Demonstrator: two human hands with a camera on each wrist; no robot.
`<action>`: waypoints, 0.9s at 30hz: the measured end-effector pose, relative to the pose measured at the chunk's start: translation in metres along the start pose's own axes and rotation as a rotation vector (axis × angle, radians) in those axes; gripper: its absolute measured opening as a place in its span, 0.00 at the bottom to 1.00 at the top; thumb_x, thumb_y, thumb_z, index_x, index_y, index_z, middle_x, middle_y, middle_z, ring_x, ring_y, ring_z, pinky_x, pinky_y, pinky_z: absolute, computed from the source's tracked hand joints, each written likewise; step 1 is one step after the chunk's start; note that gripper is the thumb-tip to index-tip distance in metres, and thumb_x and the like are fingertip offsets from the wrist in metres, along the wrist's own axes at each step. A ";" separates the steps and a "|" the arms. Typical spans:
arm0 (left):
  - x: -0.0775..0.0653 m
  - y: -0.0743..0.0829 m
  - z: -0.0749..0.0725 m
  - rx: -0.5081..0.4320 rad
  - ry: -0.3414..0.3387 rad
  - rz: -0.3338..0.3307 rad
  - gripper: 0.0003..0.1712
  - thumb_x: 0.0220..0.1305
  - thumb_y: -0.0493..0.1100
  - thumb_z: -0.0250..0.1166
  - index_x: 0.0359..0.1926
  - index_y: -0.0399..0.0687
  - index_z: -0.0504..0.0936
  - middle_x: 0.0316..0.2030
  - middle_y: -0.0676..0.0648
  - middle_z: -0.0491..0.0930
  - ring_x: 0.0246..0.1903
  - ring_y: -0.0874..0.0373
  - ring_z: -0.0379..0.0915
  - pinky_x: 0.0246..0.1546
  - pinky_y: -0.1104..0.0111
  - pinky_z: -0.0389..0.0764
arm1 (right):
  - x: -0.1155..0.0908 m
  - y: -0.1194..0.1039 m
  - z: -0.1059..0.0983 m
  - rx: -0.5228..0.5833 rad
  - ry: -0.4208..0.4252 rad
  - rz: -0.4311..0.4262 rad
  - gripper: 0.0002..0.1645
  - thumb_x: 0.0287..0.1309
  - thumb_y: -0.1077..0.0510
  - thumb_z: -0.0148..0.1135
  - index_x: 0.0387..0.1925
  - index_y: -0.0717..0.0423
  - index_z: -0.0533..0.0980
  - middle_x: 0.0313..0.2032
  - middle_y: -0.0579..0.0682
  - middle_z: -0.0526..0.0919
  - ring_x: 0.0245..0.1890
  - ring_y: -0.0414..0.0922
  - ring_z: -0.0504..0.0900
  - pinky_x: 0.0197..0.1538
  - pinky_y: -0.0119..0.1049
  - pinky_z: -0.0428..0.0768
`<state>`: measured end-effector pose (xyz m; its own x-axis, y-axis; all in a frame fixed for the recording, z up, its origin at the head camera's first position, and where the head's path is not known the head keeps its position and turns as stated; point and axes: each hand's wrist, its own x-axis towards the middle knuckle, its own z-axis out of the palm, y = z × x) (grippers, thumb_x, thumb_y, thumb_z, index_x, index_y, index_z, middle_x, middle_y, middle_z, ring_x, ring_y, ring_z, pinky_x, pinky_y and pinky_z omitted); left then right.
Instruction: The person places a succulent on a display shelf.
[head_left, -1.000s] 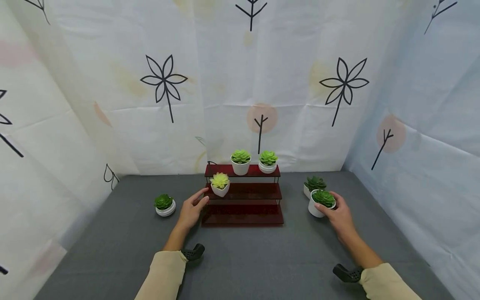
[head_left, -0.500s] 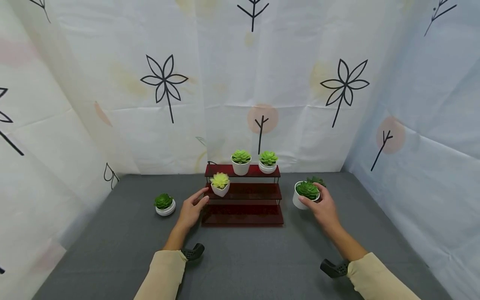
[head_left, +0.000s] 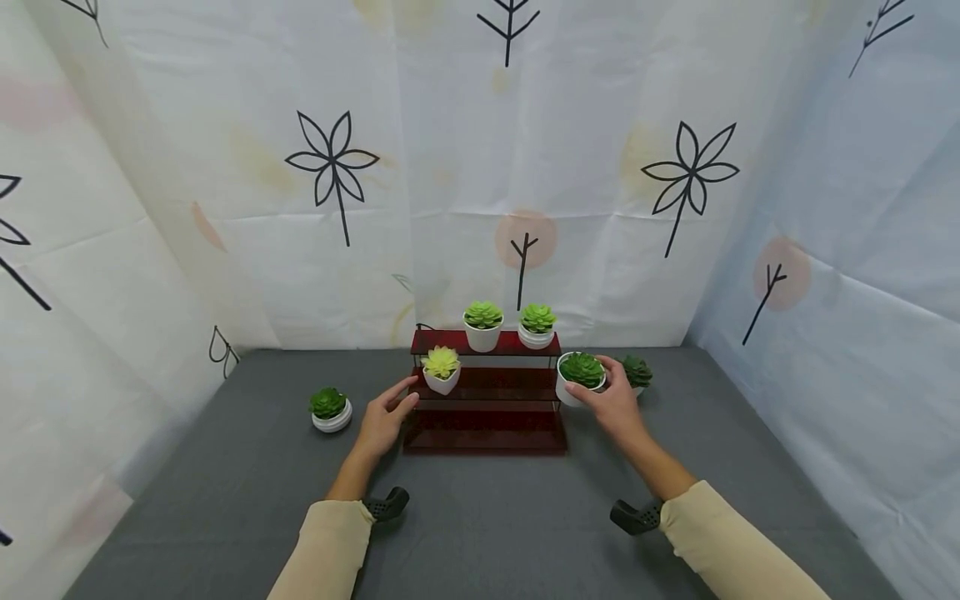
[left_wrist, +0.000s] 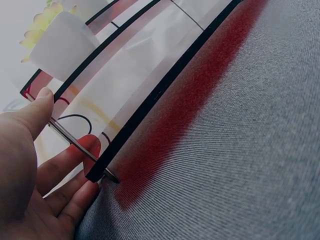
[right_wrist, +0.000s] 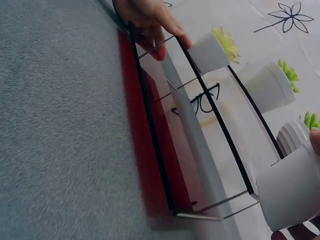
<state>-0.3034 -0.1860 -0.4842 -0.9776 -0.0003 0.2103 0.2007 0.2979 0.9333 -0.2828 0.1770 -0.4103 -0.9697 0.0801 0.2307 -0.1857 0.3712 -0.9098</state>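
Note:
My right hand (head_left: pixel 617 403) grips a white pot with a dark green artificial succulent (head_left: pixel 582 370). The pot overlaps the right end of the middle tier of a dark red, three-tier display shelf (head_left: pixel 484 432). In the right wrist view the held white pot (right_wrist: pixel 290 190) is beside the tier's right corner. My left hand (head_left: pixel 384 423) holds the shelf's left side, thumb at the middle tier's edge and fingers behind the side rod. A yellow-green succulent (head_left: pixel 441 372) stands on the middle tier's left. Two bright green succulents, one left (head_left: pixel 483 326) and one right (head_left: pixel 537 326), occupy the top tier.
Another dark green succulent (head_left: pixel 637 373) in a white pot stands behind my right hand. On the left of the grey cloth-covered table (head_left: pixel 480 533) is a green succulent (head_left: pixel 330 410) in a ridged white pot. White printed fabric (head_left: pixel 450 167) hangs behind and at both sides.
My right hand has carried the dark green succulent leftward from the right of the table to the shelf's right end, uncovering the plant behind. My left hand has stayed at the shelf.

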 end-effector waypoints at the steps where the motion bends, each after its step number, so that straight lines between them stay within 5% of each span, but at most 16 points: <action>1: 0.000 0.000 0.000 -0.003 0.001 -0.004 0.23 0.56 0.57 0.55 0.54 0.66 0.70 0.38 0.47 0.78 0.42 0.55 0.70 0.37 0.62 0.71 | 0.001 0.000 0.002 0.005 -0.002 -0.004 0.47 0.43 0.46 0.65 0.59 0.62 0.52 0.52 0.64 0.66 0.46 0.51 0.69 0.40 0.41 0.71; 15: -0.002 0.005 0.000 -0.022 -0.007 -0.034 0.22 0.57 0.54 0.56 0.54 0.65 0.70 0.40 0.45 0.78 0.42 0.56 0.70 0.38 0.61 0.70 | 0.014 -0.015 0.025 -0.107 -0.086 -0.009 0.46 0.41 0.44 0.66 0.58 0.57 0.57 0.50 0.56 0.67 0.44 0.50 0.70 0.40 0.44 0.71; 27: -0.012 0.030 0.000 -0.018 -0.014 -0.022 0.22 0.60 0.48 0.54 0.57 0.54 0.68 0.44 0.40 0.75 0.44 0.51 0.69 0.41 0.56 0.69 | 0.018 -0.019 0.045 -0.130 -0.102 0.005 0.47 0.39 0.42 0.65 0.59 0.54 0.57 0.52 0.54 0.67 0.46 0.48 0.70 0.42 0.43 0.70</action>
<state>-0.2858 -0.1767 -0.4588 -0.9825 0.0069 0.1862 0.1806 0.2807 0.9427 -0.3044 0.1296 -0.4048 -0.9829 -0.0094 0.1837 -0.1648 0.4884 -0.8569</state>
